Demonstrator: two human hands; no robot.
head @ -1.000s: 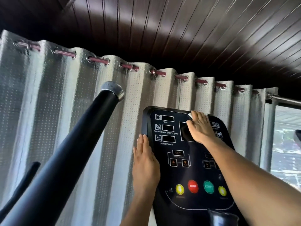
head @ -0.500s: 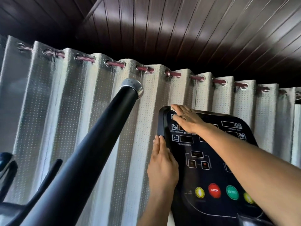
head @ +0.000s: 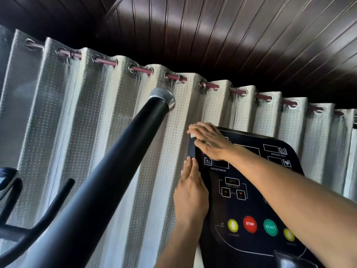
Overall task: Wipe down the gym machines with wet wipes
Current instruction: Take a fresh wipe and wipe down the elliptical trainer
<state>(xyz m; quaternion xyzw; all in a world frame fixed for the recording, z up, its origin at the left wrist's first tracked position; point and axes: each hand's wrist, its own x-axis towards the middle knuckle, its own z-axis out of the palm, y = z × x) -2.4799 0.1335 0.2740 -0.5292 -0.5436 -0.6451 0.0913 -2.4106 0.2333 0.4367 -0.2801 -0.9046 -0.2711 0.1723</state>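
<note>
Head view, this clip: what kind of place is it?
Most likely a small gym or home exercise room. An exercise machine console carries RESISTANCE and DISTANCE readouts and STOP and START buttons, a long black machine handlebar rises beside it, and a second machine's handles show at far left before a silver curtain.

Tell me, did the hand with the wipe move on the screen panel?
Yes. The right hand slid the wipe leftward across the console, from its middle display to the top left corner.
</note>
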